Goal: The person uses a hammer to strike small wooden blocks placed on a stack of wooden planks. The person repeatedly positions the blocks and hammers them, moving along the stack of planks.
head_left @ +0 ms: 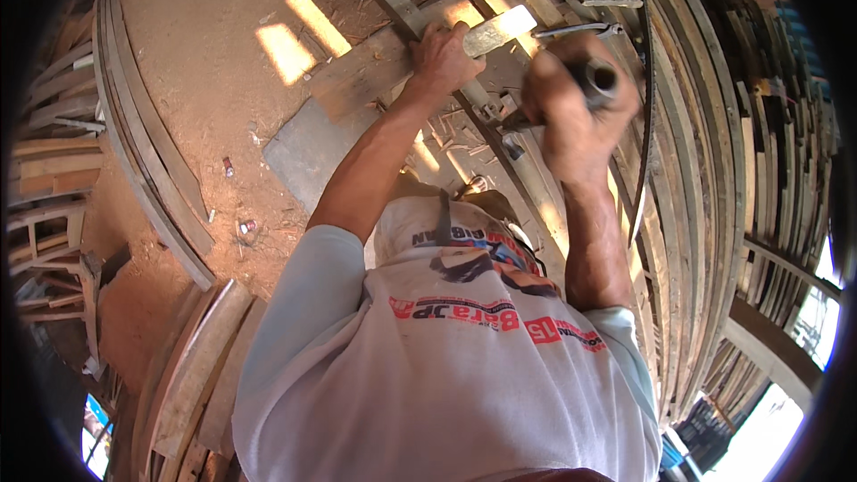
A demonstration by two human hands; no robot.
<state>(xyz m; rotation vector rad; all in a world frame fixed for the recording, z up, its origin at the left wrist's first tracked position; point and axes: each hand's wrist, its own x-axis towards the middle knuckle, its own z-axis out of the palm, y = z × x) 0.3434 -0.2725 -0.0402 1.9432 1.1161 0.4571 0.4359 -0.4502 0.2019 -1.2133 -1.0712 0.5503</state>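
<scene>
My left hand is closed round a short, pale wooden block, whose sunlit end sticks out to the right of the fingers. The block lies over longer timbers, beside a wide brown board. To the right, my right hand is wrapped round the dark handle of a hammer, with the hollow round butt pointing up at me. Motion blurs this hand, and the hammer's head is only partly seen below its fingers. Just beyond it lies a slim metal tool with long handles; its exact kind is unclear.
Long curved-looking timbers run along the right, with upright slats stacked behind them. More planks lie at lower left, near a wooden rack. A grey flat sheet and wood scraps rest on the dirt floor.
</scene>
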